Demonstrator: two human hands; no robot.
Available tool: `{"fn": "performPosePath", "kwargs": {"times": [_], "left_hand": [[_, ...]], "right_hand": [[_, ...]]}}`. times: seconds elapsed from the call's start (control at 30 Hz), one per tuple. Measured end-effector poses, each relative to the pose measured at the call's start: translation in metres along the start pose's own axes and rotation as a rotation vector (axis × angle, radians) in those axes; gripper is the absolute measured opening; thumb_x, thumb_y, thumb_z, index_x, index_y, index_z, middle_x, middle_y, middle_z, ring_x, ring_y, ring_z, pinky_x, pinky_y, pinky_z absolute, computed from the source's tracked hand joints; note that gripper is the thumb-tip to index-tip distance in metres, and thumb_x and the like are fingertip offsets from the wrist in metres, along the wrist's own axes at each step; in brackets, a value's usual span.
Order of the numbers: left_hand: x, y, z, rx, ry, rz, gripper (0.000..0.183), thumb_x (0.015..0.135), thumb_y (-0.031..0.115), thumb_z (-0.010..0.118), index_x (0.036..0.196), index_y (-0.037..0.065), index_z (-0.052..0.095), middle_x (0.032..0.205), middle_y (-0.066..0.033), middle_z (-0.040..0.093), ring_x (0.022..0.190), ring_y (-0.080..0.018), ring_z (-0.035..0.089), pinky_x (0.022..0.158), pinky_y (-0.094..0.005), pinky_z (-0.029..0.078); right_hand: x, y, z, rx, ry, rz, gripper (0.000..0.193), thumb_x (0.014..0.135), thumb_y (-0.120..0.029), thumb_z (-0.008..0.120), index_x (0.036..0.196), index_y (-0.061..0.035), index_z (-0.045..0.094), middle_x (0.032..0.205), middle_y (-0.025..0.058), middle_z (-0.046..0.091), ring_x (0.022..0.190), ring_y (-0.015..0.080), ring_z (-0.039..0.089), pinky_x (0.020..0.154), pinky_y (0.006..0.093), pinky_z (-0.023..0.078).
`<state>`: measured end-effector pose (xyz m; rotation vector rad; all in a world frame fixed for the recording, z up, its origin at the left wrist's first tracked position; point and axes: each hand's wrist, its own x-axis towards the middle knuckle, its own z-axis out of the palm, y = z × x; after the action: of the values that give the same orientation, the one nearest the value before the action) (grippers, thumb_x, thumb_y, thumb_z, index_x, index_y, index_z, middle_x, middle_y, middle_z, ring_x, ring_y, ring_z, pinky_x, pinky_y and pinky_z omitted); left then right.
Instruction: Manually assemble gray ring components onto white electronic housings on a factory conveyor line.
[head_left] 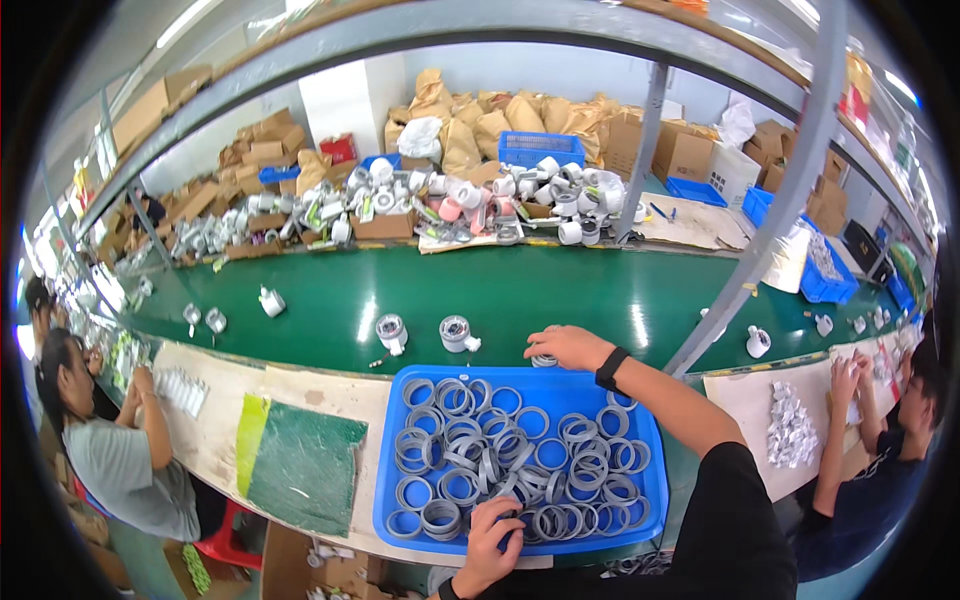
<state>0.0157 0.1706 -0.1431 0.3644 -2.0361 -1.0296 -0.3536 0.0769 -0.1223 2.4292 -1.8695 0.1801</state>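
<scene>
A blue tray [386, 455] in front of me holds many loose grey rings [551, 454], some flat, some on edge and some stacked. My left hand [490, 540] is at the tray's near edge, its curled fingers around a ring among the others. Beyond the far edge, over the green belt, my right hand [568, 348] grips a grey ring [543, 360] from above; the fingers partly hide it. Two white round housings with side stubs, a left one [391, 333] and a right one [457, 334], stand on the belt left of my right hand.
A green conveyor belt [520, 285] crosses ahead, with more white housings on it. A grey metal post [760, 250] rises right of my right arm. Left of the tray lies a dark green mat [308, 465]. People work on both sides; parts are heaped behind the belt.
</scene>
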Motion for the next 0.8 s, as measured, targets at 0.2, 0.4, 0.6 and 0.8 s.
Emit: {"fn": "performPosePath", "kwargs": {"times": [0.2, 0.4, 0.6, 0.8], "left_hand": [[0.044, 0.048, -0.021, -0.013, -0.049, 0.106, 0.022, 0.066, -0.002, 0.066, 0.087, 0.003, 0.061, 0.107, -0.0127, 0.061, 0.107, -0.0323, 0.056, 0.090, -0.0423, 0.039], [0.108, 0.079, -0.021, 0.286, 0.173, 0.168, 0.069, 0.061, 0.002, 0.075, 0.123, 0.000, 0.045, 0.123, -0.0202, 0.051, 0.112, -0.0367, 0.052, 0.097, -0.0455, 0.039], [0.112, 0.072, -0.022, -0.098, 0.077, -0.020, 0.078, 0.058, 0.005, 0.084, 0.123, 0.000, 0.042, 0.118, -0.0153, 0.050, 0.104, -0.0255, 0.056, 0.089, -0.0365, 0.046], [0.091, 0.063, -0.018, -0.481, -0.039, -0.242, 0.080, 0.056, 0.013, 0.087, 0.121, 0.001, 0.041, 0.112, -0.0114, 0.053, 0.099, -0.0188, 0.058, 0.087, -0.0317, 0.048]], "right_hand": [[0.002, -0.008, -0.017, -0.059, 0.089, 0.289, 0.041, 0.073, -0.010, 0.068, 0.112, -0.0195, 0.062, 0.104, 0.0068, 0.060, 0.096, 0.0272, 0.059, 0.078, 0.0369, 0.052], [-0.030, -0.112, -0.150, 0.527, 0.438, 0.127, 0.058, 0.069, -0.023, 0.077, 0.120, -0.0051, 0.054, 0.112, 0.0135, 0.059, 0.099, 0.0304, 0.059, 0.085, 0.0361, 0.049], [-0.101, -0.187, -0.169, 1.063, 0.406, 0.067, 0.070, 0.072, -0.029, 0.079, 0.129, -0.0050, 0.045, 0.115, 0.0110, 0.057, 0.095, 0.0214, 0.058, 0.082, 0.0321, 0.047], [-0.138, -0.226, -0.125, 1.742, 0.706, 0.034, 0.071, 0.075, -0.015, 0.076, 0.135, -0.0055, 0.040, 0.135, 0.0111, 0.042, 0.103, 0.0186, 0.052, 0.091, 0.0350, 0.045]]}}
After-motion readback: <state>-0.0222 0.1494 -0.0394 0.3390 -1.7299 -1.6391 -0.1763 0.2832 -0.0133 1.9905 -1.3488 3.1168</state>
